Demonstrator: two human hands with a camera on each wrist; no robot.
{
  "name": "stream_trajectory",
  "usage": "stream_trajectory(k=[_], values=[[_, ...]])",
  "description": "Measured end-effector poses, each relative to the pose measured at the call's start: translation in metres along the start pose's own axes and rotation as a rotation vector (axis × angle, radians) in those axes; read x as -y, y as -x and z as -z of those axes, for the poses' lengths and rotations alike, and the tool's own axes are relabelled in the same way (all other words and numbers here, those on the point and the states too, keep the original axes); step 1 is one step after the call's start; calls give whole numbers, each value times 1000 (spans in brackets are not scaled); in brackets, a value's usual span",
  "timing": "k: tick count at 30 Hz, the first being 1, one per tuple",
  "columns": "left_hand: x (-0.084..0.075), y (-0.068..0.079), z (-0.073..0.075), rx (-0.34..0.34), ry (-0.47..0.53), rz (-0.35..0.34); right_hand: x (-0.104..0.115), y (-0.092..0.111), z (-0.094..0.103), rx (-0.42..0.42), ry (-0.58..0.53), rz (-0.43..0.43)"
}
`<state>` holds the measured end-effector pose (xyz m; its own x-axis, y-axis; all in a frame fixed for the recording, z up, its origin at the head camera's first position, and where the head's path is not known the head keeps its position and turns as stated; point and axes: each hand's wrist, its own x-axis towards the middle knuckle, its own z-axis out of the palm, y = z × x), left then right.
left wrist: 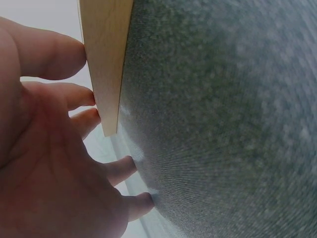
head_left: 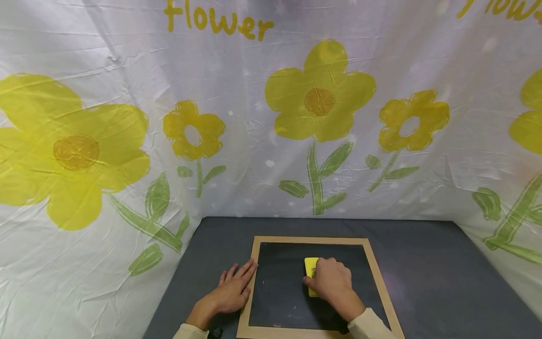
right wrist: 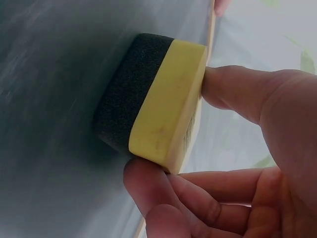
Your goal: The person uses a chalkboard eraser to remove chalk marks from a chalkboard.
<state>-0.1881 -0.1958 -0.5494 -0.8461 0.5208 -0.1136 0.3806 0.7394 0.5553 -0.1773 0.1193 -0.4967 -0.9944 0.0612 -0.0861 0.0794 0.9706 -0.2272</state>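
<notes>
A small chalkboard with a light wooden frame [head_left: 253, 263] lies flat on a grey table. My right hand [head_left: 331, 281] grips a yellow eraser [head_left: 311, 267] with a black sponge underside [right wrist: 124, 106], pressed onto the dark board surface [head_left: 281, 292]. In the right wrist view the thumb [right wrist: 233, 91] and curled fingers [right wrist: 163, 191] pinch the eraser's yellow top [right wrist: 166, 109]. My left hand [head_left: 230, 289] lies flat on the table, fingers straight, their tips touching the frame's left edge [left wrist: 106, 59].
The grey table [head_left: 427, 278] runs on to the right of the board. A white cloth printed with yellow flowers [head_left: 317, 101] hangs behind the table and drapes down both sides.
</notes>
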Motion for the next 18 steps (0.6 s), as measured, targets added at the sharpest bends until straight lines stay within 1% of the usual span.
stream_trajectory(k=[2, 5, 8, 10, 12, 15, 16, 18], values=[[-6, 2, 3, 8, 5, 21, -6, 1, 1, 0, -3, -9], [-6, 2, 4, 12, 7, 27, -15, 2, 3, -6, -8, -17], [-2, 0, 1, 16, 14, 21, -24, 4, 5, -9, -14, -24], [3, -1, -1, 11, 9, 7, -30, 6, 7, -8, -14, -27], [12, -4, -7, -1, 0, -8, -36, 7, 9, -9, -8, -26], [18, -7, -11, -14, -12, -11, -45, 7, 12, -17, -8, -27], [20, -7, -13, -16, -13, -7, -48, 7, 13, -18, -8, -29], [15, -6, -10, -10, -13, 1, -55, 7, 15, -14, -4, -34]])
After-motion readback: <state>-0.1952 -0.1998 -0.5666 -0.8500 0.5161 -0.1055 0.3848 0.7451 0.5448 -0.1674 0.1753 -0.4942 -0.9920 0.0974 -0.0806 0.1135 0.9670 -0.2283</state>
